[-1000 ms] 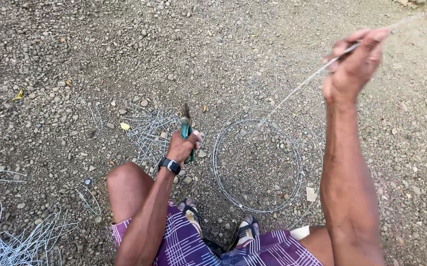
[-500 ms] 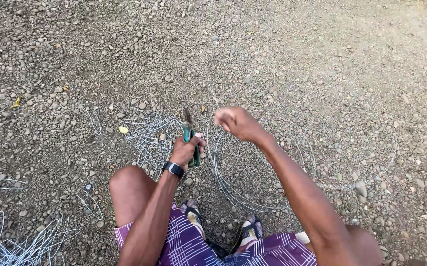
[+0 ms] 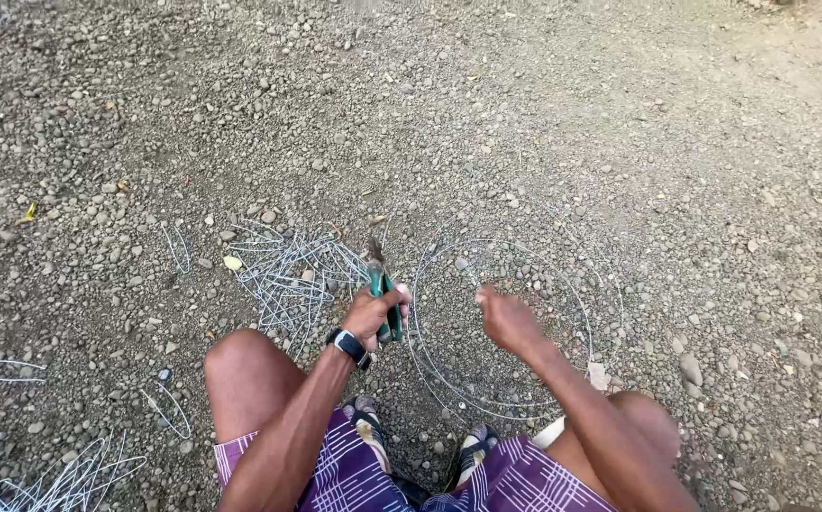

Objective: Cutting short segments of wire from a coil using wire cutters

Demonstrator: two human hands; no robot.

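at the bottom edge of the frame sit the person's purple checked shorts (image 3: 335, 474), with two sandals (image 3: 473, 448) between the bent knees. a loose bundle of cut wire pieces (image 3: 41, 484) lies in the lower left corner. just above the shorts, the left hand (image 3: 375, 311), with a dark watch (image 3: 347, 347) on its wrist, is closed around the green handles of a pair of pliers (image 3: 381, 284), whose tip points up the frame. to its right, near the middle, the right hand (image 3: 506, 318) is curled shut, pinching the end of a thin wire (image 3: 469, 277). that wire belongs to a round coil (image 3: 582, 313) lying flat on the gravel ground (image 3: 620, 123), around and behind the right hand. left of the pliers lies a heap of short bent wire pieces (image 3: 288, 270). farther up, the gravel spreads to the top of the frame, with a yellow leaf (image 3: 27, 213) at the left.
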